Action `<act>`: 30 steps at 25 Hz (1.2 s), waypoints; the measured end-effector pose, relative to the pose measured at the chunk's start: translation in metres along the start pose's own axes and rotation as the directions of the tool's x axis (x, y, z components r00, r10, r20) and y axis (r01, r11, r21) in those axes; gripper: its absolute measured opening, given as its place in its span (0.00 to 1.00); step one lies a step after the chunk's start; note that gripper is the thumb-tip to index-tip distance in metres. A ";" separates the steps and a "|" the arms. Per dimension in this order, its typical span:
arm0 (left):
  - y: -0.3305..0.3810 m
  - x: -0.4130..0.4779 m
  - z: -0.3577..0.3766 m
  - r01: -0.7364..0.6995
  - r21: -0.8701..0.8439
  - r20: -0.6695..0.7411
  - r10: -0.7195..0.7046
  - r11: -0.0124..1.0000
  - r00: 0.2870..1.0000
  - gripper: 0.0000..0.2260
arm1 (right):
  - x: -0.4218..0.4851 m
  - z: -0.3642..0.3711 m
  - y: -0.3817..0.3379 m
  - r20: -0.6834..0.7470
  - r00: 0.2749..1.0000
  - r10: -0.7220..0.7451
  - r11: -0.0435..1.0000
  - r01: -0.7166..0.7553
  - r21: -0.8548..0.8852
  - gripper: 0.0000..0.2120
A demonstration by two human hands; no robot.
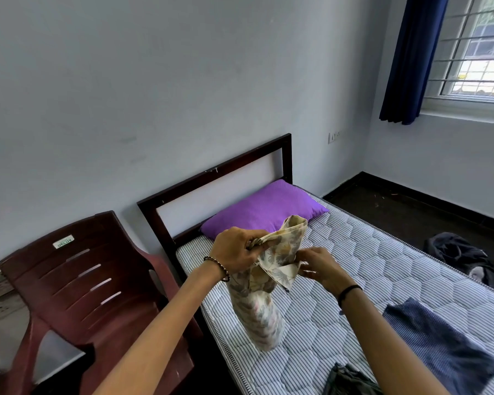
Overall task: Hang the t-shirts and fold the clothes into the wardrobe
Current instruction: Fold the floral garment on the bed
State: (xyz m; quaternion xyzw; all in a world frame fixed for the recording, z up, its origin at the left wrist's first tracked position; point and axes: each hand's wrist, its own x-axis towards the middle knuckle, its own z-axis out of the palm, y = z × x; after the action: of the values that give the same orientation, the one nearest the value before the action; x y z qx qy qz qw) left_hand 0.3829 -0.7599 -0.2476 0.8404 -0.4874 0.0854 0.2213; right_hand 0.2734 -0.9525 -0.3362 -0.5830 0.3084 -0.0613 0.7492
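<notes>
A cream floral-print garment hangs bunched above the striped mattress, its lower end touching the bed. My left hand grips its upper edge in a fist. To the right, my right hand pinches a folded corner of the same cloth. A blue garment lies flat on the mattress at the lower right. The edge of a grey garment shows at the bottom of the frame. No wardrobe or hanger is in view.
A purple pillow lies at the dark wooden headboard. A maroon plastic chair stands left of the bed. Dark clothing is heaped on the floor beyond the bed's right side. A window with a blue curtain is at the upper right.
</notes>
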 end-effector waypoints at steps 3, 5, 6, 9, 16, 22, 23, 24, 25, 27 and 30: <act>0.003 -0.002 0.000 0.008 0.001 0.020 -0.008 1.000 1.000 0.12 | 0.000 -0.005 0.010 0.005 0.999 0.053 0.999 -0.053 0.003 0.07; 0.004 -0.003 0.001 0.018 -0.030 0.027 -0.018 0.999 0.999 0.13 | 0.002 -0.005 0.014 -0.009 0.996 0.088 0.996 -0.088 -0.005 0.07; 0.004 -0.002 0.002 0.021 -0.042 0.029 -0.020 0.999 0.999 0.14 | 0.003 -0.005 0.016 -0.022 0.995 0.095 0.995 -0.095 0.002 0.06; 0.005 -0.001 0.002 0.018 -0.055 0.035 -0.016 0.998 0.999 0.16 | 0.005 -0.007 0.017 -0.013 0.995 0.097 0.995 -0.097 -0.010 0.05; 0.000 -0.002 0.009 -0.006 -0.096 0.007 0.006 0.995 1.000 0.18 | 0.005 -0.013 0.020 0.027 0.974 0.227 0.959 -0.228 0.166 0.06; -0.023 -0.011 0.017 0.067 -0.257 -0.082 -0.091 0.964 0.992 0.16 | -0.004 -0.019 0.025 0.176 0.935 0.307 0.668 -0.343 0.660 0.09; -0.025 -0.011 0.018 0.069 -0.258 -0.082 -0.092 0.964 0.992 0.16 | -0.005 -0.017 0.025 0.185 0.933 0.307 0.660 -0.349 0.665 0.10; -0.025 -0.011 0.020 0.064 -0.259 -0.081 -0.087 0.964 0.993 0.16 | -0.006 -0.015 0.025 0.188 0.931 0.313 0.653 -0.355 0.669 0.11; -0.025 -0.011 0.021 0.055 -0.266 -0.080 -0.078 0.962 0.994 0.17 | -0.006 -0.014 0.025 0.186 0.928 0.323 0.650 -0.360 0.669 0.11; -0.025 -0.009 0.022 0.039 -0.278 -0.072 -0.062 0.960 0.995 0.17 | -0.007 -0.010 0.025 0.184 0.929 0.321 0.669 -0.360 0.651 0.09; -0.025 -0.010 0.022 0.022 -0.262 -0.056 -0.038 0.965 0.998 0.18 | -0.006 -0.006 0.026 0.186 0.928 0.323 0.710 -0.367 0.600 0.09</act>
State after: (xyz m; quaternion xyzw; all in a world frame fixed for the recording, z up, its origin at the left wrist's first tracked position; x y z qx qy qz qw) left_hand 0.3976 -0.7515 -0.2777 0.8082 -0.4745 0.0423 0.3462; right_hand 0.2586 -0.9470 -0.3580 -0.2348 0.3485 0.0004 0.9074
